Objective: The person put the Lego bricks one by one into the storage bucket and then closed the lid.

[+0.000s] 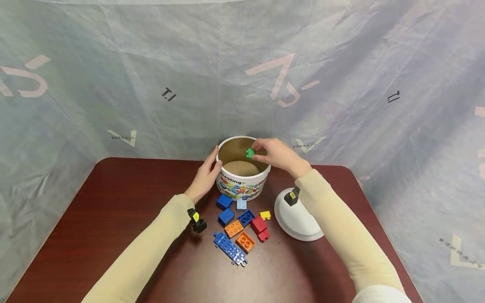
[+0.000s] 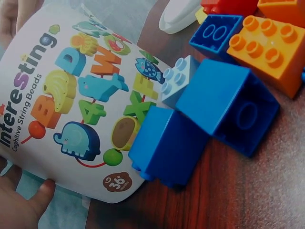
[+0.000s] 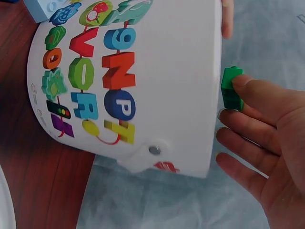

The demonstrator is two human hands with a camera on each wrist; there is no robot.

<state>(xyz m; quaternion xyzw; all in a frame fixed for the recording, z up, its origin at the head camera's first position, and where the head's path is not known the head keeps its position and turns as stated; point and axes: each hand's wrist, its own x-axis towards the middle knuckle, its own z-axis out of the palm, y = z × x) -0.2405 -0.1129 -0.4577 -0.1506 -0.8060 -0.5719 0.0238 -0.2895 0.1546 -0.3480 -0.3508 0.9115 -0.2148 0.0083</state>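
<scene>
A round white bucket with printed letters and animals stands upright at the back of the table, its mouth facing up. My left hand rests against its left side, fingers straight, thumb near the rim. Between thumb and fingers, my right hand pinches a small green toy brick over the bucket's mouth. In the right wrist view, the green brick is just beyond the rim. From above, the bucket's visible inner bottom is bare and brown.
Blue bricks, a light blue brick, orange bricks, red bricks and a yellow brick lie before the bucket. A long blue piece lies nearest. A white lid sits right, under my forearm. Behind hangs a grey curtain.
</scene>
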